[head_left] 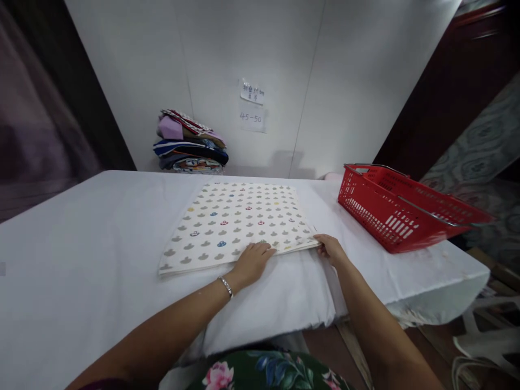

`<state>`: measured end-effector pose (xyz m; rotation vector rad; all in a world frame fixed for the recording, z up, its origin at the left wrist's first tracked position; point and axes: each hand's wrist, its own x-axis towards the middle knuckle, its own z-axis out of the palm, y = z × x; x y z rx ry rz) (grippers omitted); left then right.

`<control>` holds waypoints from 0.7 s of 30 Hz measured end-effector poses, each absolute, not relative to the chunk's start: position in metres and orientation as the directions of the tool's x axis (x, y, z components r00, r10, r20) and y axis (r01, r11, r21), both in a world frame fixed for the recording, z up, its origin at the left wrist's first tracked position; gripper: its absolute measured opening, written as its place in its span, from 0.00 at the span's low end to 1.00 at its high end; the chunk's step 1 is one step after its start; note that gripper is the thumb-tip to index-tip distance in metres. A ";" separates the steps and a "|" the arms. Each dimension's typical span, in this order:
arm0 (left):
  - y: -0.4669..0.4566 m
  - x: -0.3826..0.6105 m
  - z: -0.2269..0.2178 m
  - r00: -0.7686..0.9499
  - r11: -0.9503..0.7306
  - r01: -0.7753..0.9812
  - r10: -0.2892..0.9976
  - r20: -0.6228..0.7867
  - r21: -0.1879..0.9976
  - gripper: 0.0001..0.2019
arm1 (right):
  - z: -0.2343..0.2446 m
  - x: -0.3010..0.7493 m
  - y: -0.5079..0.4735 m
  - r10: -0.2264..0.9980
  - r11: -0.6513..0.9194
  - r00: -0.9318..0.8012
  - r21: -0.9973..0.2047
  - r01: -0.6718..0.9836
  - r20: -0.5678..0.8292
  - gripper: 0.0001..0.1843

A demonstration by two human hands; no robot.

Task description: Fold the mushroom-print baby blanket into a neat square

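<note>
A cream cloth printed with grey, red, blue and yellow motifs lies folded and flat on the white-covered table. Along its near edge, at about the middle, rests my left hand, fingers stretched over the fabric; a silver bracelet circles that wrist. My right hand pinches the near right corner, where the layered edge lifts slightly. Part of the near edge is hidden beneath my left hand.
A red plastic basket with metal handles stands at the table's right. Folded fabrics are stacked at the back left by the white wall. Paper notes hang on that wall. The table's front edge is close to my body.
</note>
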<state>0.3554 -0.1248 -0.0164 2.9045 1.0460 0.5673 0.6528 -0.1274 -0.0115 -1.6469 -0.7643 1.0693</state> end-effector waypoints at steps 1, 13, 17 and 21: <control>-0.125 0.363 -0.017 0.715 -0.782 0.614 0.609 0.342 0.108 0.23 | -0.011 0.653 -0.126 0.863 -0.314 0.411 -0.949 -0.021 -0.295 0.12; -0.103 0.410 -0.011 0.631 -0.659 0.691 0.751 0.195 0.298 0.15 | -0.004 0.654 -0.117 0.874 -0.299 0.399 -0.954 -0.008 -0.277 0.08; -0.100 0.409 -0.009 0.607 -0.630 0.670 0.769 0.200 0.391 0.14 | -0.012 0.655 -0.119 0.881 -0.282 0.392 -0.959 -0.014 -0.265 0.09; -0.100 0.421 -0.007 0.606 -0.636 0.652 0.764 0.220 0.412 0.14 | -0.018 0.653 -0.121 0.885 -0.243 0.403 -0.970 -0.027 -0.233 0.11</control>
